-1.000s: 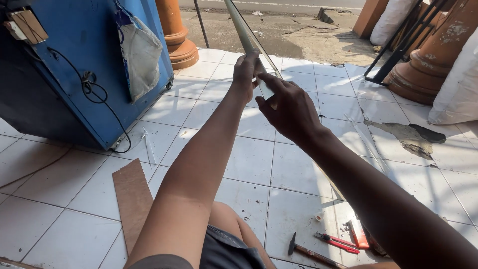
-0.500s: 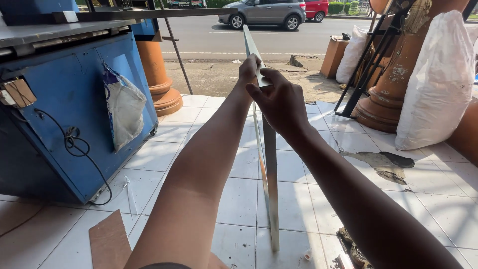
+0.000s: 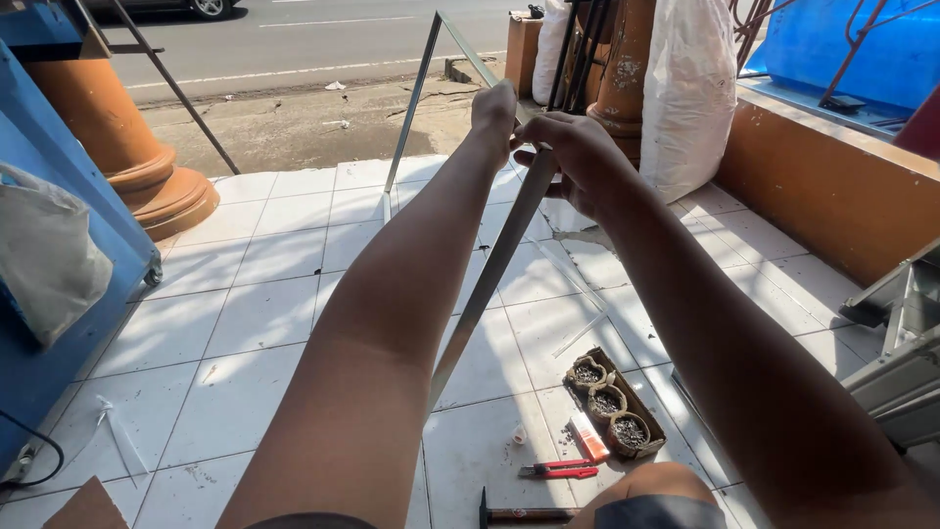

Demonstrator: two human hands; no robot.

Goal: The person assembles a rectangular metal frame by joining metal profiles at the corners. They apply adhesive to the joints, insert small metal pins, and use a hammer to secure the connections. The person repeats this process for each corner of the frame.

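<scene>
Your left hand (image 3: 494, 106) and right hand (image 3: 573, 157) are both clamped on the metal frame (image 3: 490, 269) at twelve o'clock, held upright over the tiled floor (image 3: 264, 304). A tray of screws (image 3: 612, 402) lies at five o'clock, near red pliers (image 3: 560, 470).

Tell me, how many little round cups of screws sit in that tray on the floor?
3, in a row in the brown cardboard tray on the white tiles: one round cup at the far end, one in the middle, one nearest the knee. None seem hidden.
</scene>
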